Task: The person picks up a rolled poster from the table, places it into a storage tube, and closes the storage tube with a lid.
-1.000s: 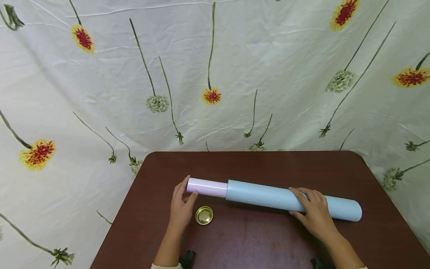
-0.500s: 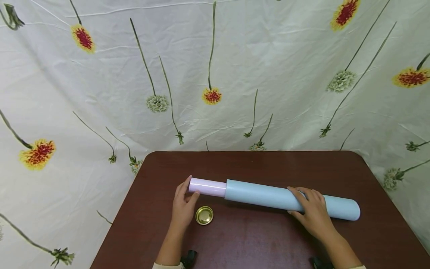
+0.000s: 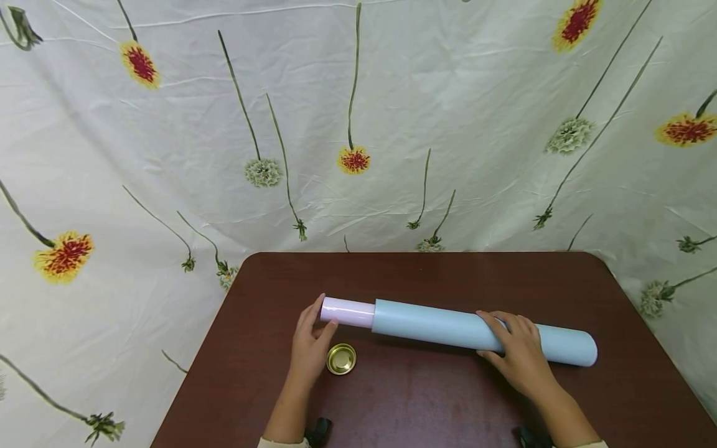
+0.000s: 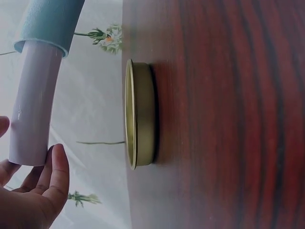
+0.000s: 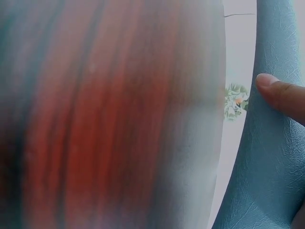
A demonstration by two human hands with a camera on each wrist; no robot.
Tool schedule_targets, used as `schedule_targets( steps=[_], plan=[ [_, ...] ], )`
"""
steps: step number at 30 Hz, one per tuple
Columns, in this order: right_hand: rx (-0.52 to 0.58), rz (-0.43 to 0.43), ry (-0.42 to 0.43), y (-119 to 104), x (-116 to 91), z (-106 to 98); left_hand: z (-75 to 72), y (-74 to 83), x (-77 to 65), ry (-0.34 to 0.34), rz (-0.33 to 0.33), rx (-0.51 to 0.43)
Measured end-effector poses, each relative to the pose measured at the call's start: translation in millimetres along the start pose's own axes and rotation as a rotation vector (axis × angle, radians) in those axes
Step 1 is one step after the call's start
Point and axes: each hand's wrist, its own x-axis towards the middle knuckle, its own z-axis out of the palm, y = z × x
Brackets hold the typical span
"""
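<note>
A glossy lilac tube [image 3: 346, 312] sticks out of the left end of a long light-blue tube [image 3: 428, 322], its other end hidden inside. My left hand [image 3: 308, 350] holds the lilac tube by its outer end, with fingers and thumb around the rim. In the left wrist view the lilac tube [image 4: 34, 105] enters the wider mouth of the blue tube [image 4: 51, 24]. Toward the blue tube's right end, my right hand [image 3: 520, 354] grips it from above. The right wrist view shows that thumb lying along the textured blue surface [image 5: 271, 152].
A shallow round gold-coloured dish or lid [image 3: 341, 359] sits on the dark brown table [image 3: 426, 398], just right of my left hand. A white cloth with printed flowers [image 3: 448, 112] hangs behind the table's far edge.
My left hand has moved slightly right, and less of the lilac tube shows outside the blue one. The blue tube and my right hand have shifted a little left.
</note>
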Motion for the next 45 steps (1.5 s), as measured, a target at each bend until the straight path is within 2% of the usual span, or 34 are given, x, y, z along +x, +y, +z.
schedule_targets(
  steps=[6, 19, 31, 45],
  plan=[
    [0.004, 0.0, 0.001, -1.4, 0.7, 1.6, 1.3, 3.2, -2.0, -0.019, -0.04, 0.024],
    [0.015, 0.003, -0.011, -2.3, 1.1, 4.1, 4.3, -1.3, -4.6, -0.028, 0.019, 0.003],
    [0.017, 0.006, -0.007, -5.3, 2.7, 3.7, 3.8, 2.3, -5.0, -0.057, 0.018, -0.038],
    [0.019, 0.007, -0.008, -8.9, 4.4, 5.4, 9.2, 1.6, -5.7, -0.079, 0.007, -0.034]
  ],
)
